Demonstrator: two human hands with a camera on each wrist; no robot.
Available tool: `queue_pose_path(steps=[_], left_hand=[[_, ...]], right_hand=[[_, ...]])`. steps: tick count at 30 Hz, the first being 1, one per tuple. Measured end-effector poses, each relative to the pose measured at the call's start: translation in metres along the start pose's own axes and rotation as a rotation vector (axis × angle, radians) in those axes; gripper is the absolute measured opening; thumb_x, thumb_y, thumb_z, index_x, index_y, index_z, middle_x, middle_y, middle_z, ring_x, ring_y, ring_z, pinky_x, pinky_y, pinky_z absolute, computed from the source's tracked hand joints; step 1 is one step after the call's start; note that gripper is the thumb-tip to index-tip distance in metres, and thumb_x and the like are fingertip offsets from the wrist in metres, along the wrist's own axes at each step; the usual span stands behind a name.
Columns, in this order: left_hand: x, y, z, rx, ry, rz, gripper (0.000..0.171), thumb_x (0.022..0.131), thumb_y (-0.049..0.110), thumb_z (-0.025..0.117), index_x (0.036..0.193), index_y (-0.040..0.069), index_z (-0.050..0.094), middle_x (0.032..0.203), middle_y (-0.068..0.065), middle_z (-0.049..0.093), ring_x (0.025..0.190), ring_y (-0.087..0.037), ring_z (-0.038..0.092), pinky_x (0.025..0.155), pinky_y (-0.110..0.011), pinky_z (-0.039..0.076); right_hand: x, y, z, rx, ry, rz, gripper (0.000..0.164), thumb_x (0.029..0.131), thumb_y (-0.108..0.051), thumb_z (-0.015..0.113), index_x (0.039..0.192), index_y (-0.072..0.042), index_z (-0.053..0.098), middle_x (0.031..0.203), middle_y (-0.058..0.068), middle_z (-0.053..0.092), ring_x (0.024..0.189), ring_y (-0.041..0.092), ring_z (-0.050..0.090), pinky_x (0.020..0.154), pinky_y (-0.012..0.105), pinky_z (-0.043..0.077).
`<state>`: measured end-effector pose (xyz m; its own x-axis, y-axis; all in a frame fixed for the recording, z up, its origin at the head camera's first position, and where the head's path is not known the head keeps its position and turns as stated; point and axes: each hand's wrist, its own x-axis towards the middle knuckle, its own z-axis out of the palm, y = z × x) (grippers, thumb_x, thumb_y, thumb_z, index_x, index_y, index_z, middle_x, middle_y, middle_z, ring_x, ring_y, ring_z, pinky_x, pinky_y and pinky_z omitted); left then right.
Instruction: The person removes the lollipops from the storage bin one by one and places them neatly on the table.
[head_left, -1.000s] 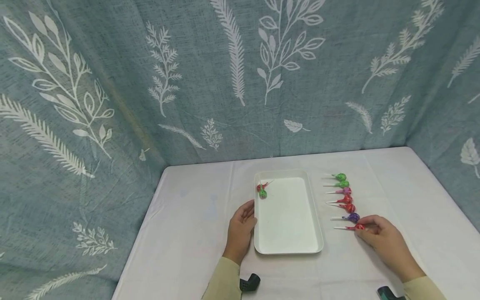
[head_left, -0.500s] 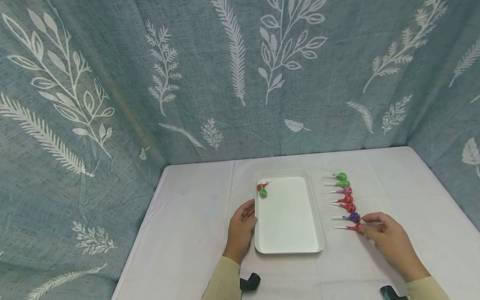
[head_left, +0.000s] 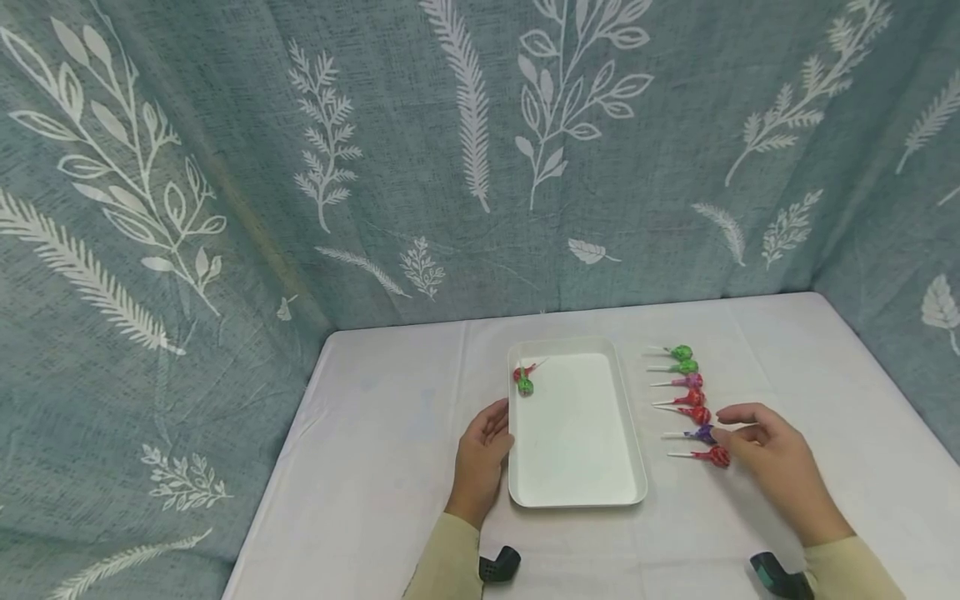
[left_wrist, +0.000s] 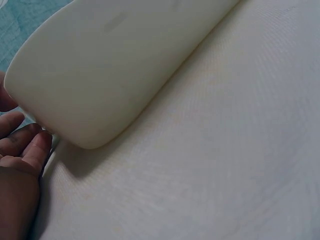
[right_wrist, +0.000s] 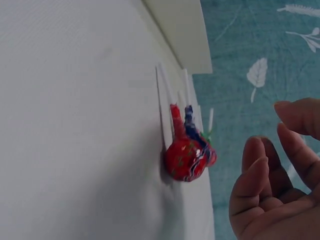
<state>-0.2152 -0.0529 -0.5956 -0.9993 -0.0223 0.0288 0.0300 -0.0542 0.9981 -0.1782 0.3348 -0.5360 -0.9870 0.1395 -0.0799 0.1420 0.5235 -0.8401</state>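
Observation:
Several wrapped lollipops lie in a column on the white cloth, sticks toward the tray. My right hand (head_left: 772,454) hovers at their candy ends, thumb overlapping the purple lollipop (head_left: 702,433) and index finger near a red lollipop (head_left: 700,414). In the right wrist view a gap shows between that hand's thumb and fingers (right_wrist: 255,172), with nothing in it. The nearest red lollipop (head_left: 717,456) lies just below the thumb. At the left edge of the white rectangular tray (head_left: 577,492), my left hand (head_left: 480,467) holds the rim, its fingers against the outer wall.
Inside the tray's far left corner rest a green lollipop (head_left: 526,387) and a red one (head_left: 521,373). Two green lollipops and a pink lollipop (head_left: 690,380) form the column's far end. A patterned teal curtain (head_left: 450,250) stands behind the table.
My right hand has moved away from the nearest red lollipop, up to the purple one. The left hand and the tray stay in place.

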Motion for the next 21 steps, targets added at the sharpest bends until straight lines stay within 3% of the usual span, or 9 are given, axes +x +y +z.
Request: queue_pose_path(steps=[9, 17, 21], left_hand=[[-0.001, 0.0, 0.0, 0.001, 0.002, -0.008, 0.054, 0.1, -0.008, 0.054, 0.154, -0.003, 0.055, 0.151, -0.019, 0.06, 0.143, -0.03, 0.056, 0.113, -0.028, 0.05], [-0.001, 0.0, -0.001, 0.007, 0.002, 0.001, 0.054, 0.099, -0.008, 0.054, 0.153, -0.004, 0.055, 0.15, -0.02, 0.061, 0.142, -0.031, 0.056, 0.113, -0.029, 0.05], [-0.002, 0.001, -0.001, 0.011, -0.001, -0.001, 0.054, 0.1, -0.008, 0.054, 0.153, -0.004, 0.055, 0.15, -0.02, 0.061, 0.142, -0.03, 0.056, 0.113, -0.029, 0.05]], right_hand=[[0.004, -0.016, 0.013, 0.07, 0.007, -0.11, 0.034, 0.103, -0.018, 0.077, 0.131, -0.001, 0.068, 0.124, 0.019, 0.069, 0.092, 0.008, 0.065, 0.062, 0.027, 0.06], [0.008, -0.032, 0.032, 0.172, -0.02, -0.218, 0.035, 0.102, -0.011, 0.077, 0.133, 0.001, 0.065, 0.125, 0.02, 0.069, 0.088, 0.011, 0.064, 0.055, 0.03, 0.059], [0.011, -0.039, 0.042, 0.212, -0.037, -0.267, 0.035, 0.102, -0.007, 0.077, 0.133, 0.004, 0.065, 0.125, 0.02, 0.069, 0.096, 0.008, 0.065, 0.07, 0.021, 0.059]])
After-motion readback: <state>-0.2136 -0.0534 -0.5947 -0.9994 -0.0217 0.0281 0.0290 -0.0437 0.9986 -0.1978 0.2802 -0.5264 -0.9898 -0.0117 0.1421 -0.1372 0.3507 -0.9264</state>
